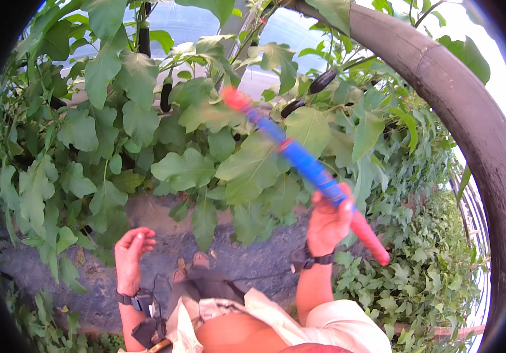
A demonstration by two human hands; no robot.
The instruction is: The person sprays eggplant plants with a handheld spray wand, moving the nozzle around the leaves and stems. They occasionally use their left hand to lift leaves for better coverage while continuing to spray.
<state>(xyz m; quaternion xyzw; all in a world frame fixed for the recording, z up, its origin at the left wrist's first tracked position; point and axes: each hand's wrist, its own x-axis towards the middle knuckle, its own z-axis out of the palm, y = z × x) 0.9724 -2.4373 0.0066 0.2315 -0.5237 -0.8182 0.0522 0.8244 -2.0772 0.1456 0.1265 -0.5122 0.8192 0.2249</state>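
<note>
My right hand is closed around a long stick-like tool with a blue wrapped shaft and a pink-red lower end. Its blurred red tip points up and left, in front of the eggplant leaves. A dark eggplant hangs to the right of the tip, with another eggplant lower and partly behind leaves. Left of the tip hangs a slim eggplant. My left hand is low at the left, fingers loosely bent and holding nothing, above the path.
Eggplant plants stand across the front. A thick curved grey-brown pole arches over the right side. Dark ground sheeting lies under my feet. Low leafy plants grow at the right. A translucent plastic film wall shows behind.
</note>
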